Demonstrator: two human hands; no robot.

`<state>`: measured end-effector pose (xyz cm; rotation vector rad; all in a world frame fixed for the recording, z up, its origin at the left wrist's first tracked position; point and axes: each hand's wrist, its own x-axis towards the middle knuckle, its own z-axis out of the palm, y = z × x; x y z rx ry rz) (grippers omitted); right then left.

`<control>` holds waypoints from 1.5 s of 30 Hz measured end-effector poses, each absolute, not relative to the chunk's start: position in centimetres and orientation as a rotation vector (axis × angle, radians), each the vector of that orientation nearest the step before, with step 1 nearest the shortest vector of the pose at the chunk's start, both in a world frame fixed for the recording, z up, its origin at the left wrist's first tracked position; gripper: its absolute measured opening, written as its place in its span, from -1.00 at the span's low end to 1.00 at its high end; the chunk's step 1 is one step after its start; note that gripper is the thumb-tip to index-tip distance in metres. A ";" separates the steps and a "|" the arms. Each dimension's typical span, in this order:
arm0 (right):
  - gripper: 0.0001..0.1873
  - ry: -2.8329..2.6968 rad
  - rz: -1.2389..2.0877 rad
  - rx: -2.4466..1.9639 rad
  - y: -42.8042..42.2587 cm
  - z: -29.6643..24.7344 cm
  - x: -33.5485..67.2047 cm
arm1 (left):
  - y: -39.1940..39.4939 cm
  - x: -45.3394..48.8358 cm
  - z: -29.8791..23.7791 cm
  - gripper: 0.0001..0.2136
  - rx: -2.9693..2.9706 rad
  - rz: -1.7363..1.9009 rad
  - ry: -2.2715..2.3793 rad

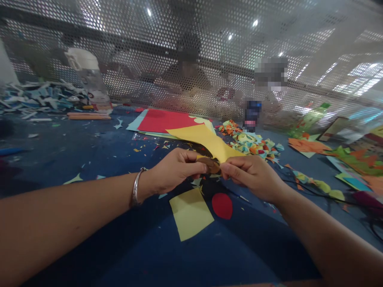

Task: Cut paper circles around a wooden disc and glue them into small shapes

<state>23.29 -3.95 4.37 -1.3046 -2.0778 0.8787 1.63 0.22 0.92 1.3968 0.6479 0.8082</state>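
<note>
Between my two hands is a sheet of yellow paper [206, 137], its middle curving up and away from me. My left hand [176, 169] has its thumb and fingers closed on a small brown rounded piece [211, 164] lying against the paper's near edge; whether this is card or a shaded part of the paper I cannot tell. My right hand [253, 173] pinches the near right edge of the yellow sheet, close to the brown piece. Just below lie a pale yellow paper square [191, 214] and a red paper oval [222, 206] on the dark blue table.
Behind the hands lies a stack with red paper [167, 120] on top. Coloured scraps [251, 140] are heaped to its right. A bottle with a white lid [92, 79] stands by blue and white offcuts [44, 97]. A perforated screen [134, 59] closes the back, with people beyond.
</note>
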 end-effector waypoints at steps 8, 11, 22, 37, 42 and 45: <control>-0.48 -2.105 0.800 -1.360 -3.9 4.4 23.2 | 0.4 1.5 1.1 -0.90 1.425 0.791 0.635; -0.48 -2.104 0.805 -1.356 -3.9 4.3 23.2 | 0.4 1.5 1.2 -0.90 1.400 0.765 0.630; -0.47 -2.110 0.773 -1.349 -3.9 4.3 23.0 | 0.3 1.6 1.2 -0.89 1.389 0.755 0.650; -0.48 -2.108 0.800 -1.354 -4.0 4.2 23.2 | 0.2 1.4 1.5 -0.87 1.460 0.750 0.662; -0.47 -1.979 0.811 -1.401 -4.3 4.3 22.8 | 0.2 1.5 1.2 -0.92 1.461 0.752 0.653; -0.53 -1.918 0.834 -1.374 -4.5 4.2 22.4 | 0.0 1.5 1.2 -0.84 1.498 0.729 0.666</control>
